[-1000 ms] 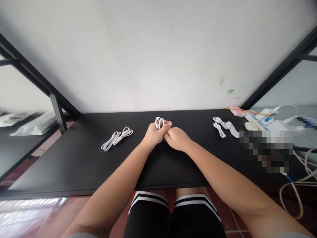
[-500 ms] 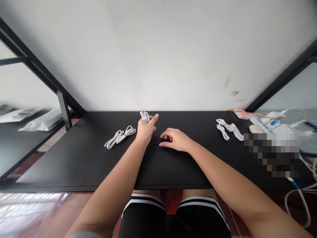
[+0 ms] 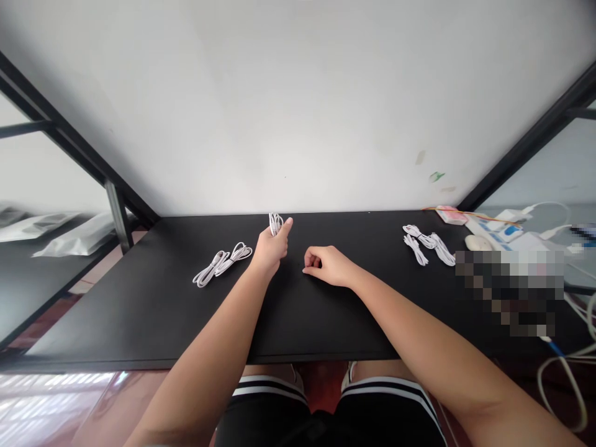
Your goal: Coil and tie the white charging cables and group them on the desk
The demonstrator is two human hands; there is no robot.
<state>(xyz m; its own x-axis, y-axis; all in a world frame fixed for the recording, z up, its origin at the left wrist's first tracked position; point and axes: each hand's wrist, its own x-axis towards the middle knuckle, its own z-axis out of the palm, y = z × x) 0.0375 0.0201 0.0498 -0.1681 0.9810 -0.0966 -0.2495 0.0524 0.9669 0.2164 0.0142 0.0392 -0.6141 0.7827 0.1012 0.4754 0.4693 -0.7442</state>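
Note:
My left hand (image 3: 272, 249) is closed around a coiled white cable (image 3: 275, 223), whose loops stick up above the fist beside the raised thumb. To its right, my right hand (image 3: 326, 265) rests at the black tabletop, fingers curled and thumb near the bent fingertips. Whatever those fingers pinch, if anything, is too small or hidden to make out. Left of my left hand lie bundled white cables (image 3: 222, 264), touching each other on the table. Further right, more bundled white cables (image 3: 428, 243) lie together.
Behind the black table (image 3: 153, 310) rises a pale wall. At the right sit a white mouse (image 3: 478, 243), a power strip (image 3: 500, 231) with plugs and a pink-and-white item (image 3: 451, 215). Clear plastic packages (image 3: 79, 234) lie on a surface beyond the left frame post.
My right hand's fingers have curled in closer to the thumb, and the small dark bits by its fingertips no longer show. My left hand keeps its cable; the view has shifted slightly.

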